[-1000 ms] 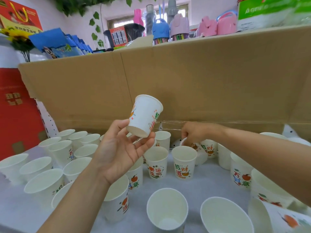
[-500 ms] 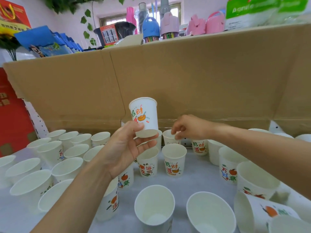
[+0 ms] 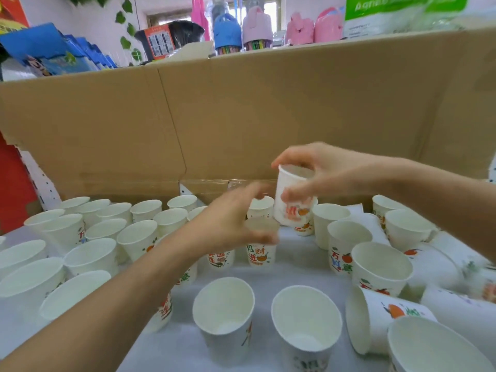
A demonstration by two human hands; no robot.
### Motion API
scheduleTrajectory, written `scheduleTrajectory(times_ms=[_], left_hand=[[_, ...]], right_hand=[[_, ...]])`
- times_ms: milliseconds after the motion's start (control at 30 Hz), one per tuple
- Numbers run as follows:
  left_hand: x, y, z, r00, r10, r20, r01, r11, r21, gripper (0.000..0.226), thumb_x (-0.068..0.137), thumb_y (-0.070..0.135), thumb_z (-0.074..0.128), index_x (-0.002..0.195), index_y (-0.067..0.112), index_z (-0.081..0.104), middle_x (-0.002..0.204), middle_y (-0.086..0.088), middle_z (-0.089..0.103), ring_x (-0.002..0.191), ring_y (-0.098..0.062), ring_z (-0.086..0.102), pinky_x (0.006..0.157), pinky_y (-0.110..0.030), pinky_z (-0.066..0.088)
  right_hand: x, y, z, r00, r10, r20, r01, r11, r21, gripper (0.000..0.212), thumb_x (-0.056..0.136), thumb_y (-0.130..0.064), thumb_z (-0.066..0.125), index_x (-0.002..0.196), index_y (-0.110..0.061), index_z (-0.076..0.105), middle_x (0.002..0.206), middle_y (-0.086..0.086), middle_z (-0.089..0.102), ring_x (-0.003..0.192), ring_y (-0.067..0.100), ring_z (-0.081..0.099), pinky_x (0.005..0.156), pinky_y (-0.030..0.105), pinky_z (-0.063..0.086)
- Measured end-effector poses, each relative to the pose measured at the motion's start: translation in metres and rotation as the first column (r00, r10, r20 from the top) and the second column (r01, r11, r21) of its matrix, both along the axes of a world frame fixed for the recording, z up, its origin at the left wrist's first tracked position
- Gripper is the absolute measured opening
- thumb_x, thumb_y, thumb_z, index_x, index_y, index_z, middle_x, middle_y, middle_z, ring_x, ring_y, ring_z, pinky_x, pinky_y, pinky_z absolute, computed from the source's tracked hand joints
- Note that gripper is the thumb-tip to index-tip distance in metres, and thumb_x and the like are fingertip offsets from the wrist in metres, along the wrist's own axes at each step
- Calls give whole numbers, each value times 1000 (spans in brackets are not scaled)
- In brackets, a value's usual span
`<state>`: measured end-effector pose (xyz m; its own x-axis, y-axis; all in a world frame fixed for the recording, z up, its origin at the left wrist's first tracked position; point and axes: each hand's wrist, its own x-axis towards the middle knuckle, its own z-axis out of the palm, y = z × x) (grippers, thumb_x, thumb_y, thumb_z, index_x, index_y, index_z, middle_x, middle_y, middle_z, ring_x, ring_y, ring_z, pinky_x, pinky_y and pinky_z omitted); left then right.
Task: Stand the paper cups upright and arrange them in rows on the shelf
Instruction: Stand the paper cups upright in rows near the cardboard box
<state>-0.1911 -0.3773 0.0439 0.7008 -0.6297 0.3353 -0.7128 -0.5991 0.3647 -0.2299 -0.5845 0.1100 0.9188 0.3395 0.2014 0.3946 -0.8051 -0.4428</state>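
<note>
Several white paper cups with orange-fruit prints stand on the pale shelf (image 3: 298, 269). My right hand (image 3: 319, 173) grips one upright printed cup (image 3: 291, 202) by its rim and side, held above the back middle cups. Just to its left is my left hand (image 3: 228, 221), blurred, fingers loosely extended and holding nothing, over the rim of a standing cup (image 3: 260, 253). Upright cups (image 3: 107, 232) fill the left side in rows. On the right, some cups lie tipped on their sides, such as one (image 3: 386, 318) near the front.
A tall cardboard wall (image 3: 241, 116) closes off the back of the shelf. Above it sit blue packets, pink and blue containers and a green-labelled bag. Two upright cups (image 3: 224, 310) stand in front near the shelf's edge. A red panel is at the far left.
The cup that my left hand held up has passed to my right hand, which came off the back cups and now grips it. My left hand has let go and dropped lower.
</note>
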Motion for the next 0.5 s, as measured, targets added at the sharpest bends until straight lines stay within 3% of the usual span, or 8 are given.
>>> scheduleTrajectory(times_ms=[67, 133, 233, 400, 500], left_hand=[[12, 5, -10, 986, 63, 151, -105, 954, 282, 86, 68, 53, 79, 142, 35, 38, 139, 11, 50, 127, -11, 43, 102, -29, 35], [22, 5, -17, 978, 73, 194, -140, 922, 362, 79, 69, 53, 78, 139, 37, 44, 135, 9, 54, 123, -14, 45, 99, -30, 33], [33, 4, -21, 970, 108, 218, -186, 908, 376, 70, 73, 52, 74, 136, 37, 48, 135, 9, 54, 125, -16, 44, 103, -33, 30], [21, 5, -15, 973, 111, 204, -176, 927, 332, 65, 79, 48, 72, 138, 32, 48, 141, 8, 51, 129, -16, 42, 106, -32, 32], [-13, 6, -4, 970, 121, 212, -163, 967, 194, 55, 89, 49, 59, 139, 32, 46, 142, 12, 47, 131, -10, 36, 106, -28, 28]], right_hand=[[-5, -1, -15, 998, 4, -64, -17, 978, -208, 61, 76, -43, 74, 130, -38, 46, 122, -23, 47, 113, 1, 49, 91, 22, 42], [-7, 5, -33, 992, 17, -127, -58, 944, -326, 64, 73, -44, 75, 128, -39, 44, 122, -19, 50, 109, 7, 52, 91, 29, 48], [-7, 19, -55, 989, 30, -147, -86, 915, -393, 69, 71, -47, 77, 128, -38, 40, 119, -16, 50, 103, 9, 51, 81, 27, 48], [-11, 16, -60, 984, 67, -168, -126, 919, -375, 85, 71, -54, 77, 142, -37, 34, 139, -15, 42, 124, 9, 41, 102, 29, 39], [-25, -6, -40, 988, 77, -130, -109, 960, -257, 75, 77, -59, 68, 142, -39, 36, 138, -20, 44, 123, 0, 42, 104, 28, 38]])
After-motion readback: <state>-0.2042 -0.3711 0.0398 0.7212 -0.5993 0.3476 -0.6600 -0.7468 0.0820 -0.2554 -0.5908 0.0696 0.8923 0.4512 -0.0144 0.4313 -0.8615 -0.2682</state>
